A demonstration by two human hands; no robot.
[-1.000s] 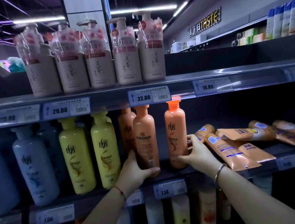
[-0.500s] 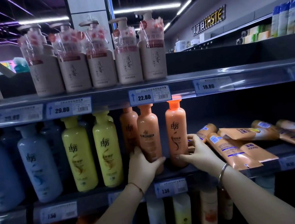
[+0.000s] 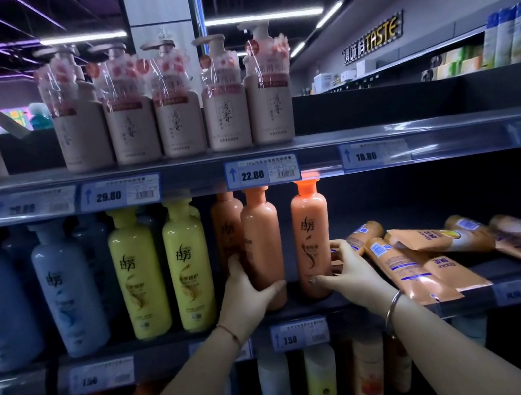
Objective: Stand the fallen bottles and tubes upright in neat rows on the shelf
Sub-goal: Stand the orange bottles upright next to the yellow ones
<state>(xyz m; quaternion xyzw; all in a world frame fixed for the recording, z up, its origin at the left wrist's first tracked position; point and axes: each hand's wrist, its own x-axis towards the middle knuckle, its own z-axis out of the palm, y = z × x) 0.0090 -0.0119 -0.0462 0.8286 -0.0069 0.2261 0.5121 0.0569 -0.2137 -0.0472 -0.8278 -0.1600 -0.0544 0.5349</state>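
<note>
On the middle shelf [image 3: 340,301] two orange bottles stand upright at the front. My left hand [image 3: 247,299] grips the base of the left orange bottle [image 3: 263,242], whose label faces away. My right hand [image 3: 348,269] wraps the base of the right orange bottle [image 3: 312,233], label forward. A third orange bottle [image 3: 228,227] stands behind the left one. To the right, several orange tubes [image 3: 415,271] lie flat and overlapping on the shelf.
Yellow bottles [image 3: 164,270] and blue bottles [image 3: 70,290] stand in rows to the left. Beige pump bottles [image 3: 175,115] line the top shelf. More bottles fill the shelf below. Price tags run along each shelf edge.
The left orange bottle has turned so its label now faces away. My left hand has shifted slightly around its base. My right hand stays on the right bottle.
</note>
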